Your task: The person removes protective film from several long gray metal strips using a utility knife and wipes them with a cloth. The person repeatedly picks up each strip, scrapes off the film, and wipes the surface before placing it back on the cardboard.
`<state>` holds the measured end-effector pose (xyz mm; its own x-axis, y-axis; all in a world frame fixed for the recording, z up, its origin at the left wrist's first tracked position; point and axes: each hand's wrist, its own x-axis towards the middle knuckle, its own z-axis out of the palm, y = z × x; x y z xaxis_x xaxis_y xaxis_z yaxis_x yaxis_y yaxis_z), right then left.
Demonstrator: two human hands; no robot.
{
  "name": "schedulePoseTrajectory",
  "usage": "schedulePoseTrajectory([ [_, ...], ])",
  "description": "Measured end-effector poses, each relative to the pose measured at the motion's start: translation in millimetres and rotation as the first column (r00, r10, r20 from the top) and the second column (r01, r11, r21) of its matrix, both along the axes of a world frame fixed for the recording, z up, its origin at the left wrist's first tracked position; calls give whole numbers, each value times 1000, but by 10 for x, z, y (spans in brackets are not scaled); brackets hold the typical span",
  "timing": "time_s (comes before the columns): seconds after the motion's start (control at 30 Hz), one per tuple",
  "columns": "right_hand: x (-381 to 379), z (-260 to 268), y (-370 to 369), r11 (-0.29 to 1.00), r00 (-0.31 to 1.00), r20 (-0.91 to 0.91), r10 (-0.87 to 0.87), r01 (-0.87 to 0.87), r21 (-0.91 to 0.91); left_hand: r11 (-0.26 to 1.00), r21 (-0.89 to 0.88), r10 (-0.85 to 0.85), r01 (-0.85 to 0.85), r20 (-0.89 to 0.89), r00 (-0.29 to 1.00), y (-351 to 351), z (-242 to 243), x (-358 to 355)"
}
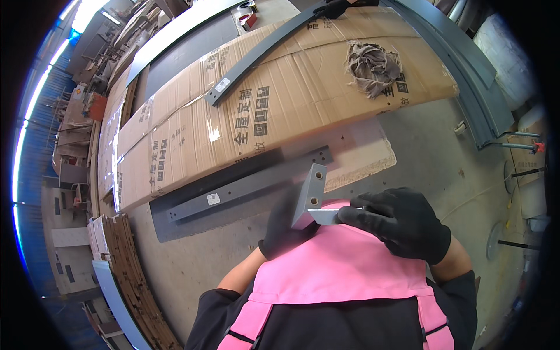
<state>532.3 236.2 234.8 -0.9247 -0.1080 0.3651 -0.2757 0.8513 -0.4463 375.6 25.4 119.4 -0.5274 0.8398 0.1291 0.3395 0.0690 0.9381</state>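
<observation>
My left hand [286,232], in a black glove, is shut around a grey board piece [302,205] in front of my pink apron. Two round holes with brass-coloured rims show in the end of that piece. Between the thumb and fingers of my right hand [398,223], also gloved, is a flat metal blade [326,216], possibly a scraper. The blade lies across the near end of the board piece; whether they touch, I cannot tell. Beyond my hands, a long grey strip [245,188] with a white label and small holes lies below the carton's near edge.
A large flat cardboard carton [288,100] bears a crumpled grey rag [374,68] and another grey strip [262,52]. Another person's gloved hand [333,8] rests on that strip's far end. Tape rolls [247,19] sit beyond. Stacked boards [127,262] stand at left, grey panels [468,78] at right.
</observation>
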Motion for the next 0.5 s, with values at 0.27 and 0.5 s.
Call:
schedulePoseTrajectory([
  [0.27, 35, 46, 40, 999, 998, 60, 6, -8, 36, 999, -42, 13, -6, 162, 987, -45, -110, -11],
  [0.5, -2, 155, 36, 995, 993, 119, 4, -16, 101, 995, -89, -30, 45, 161, 987, -49, -119, -35],
])
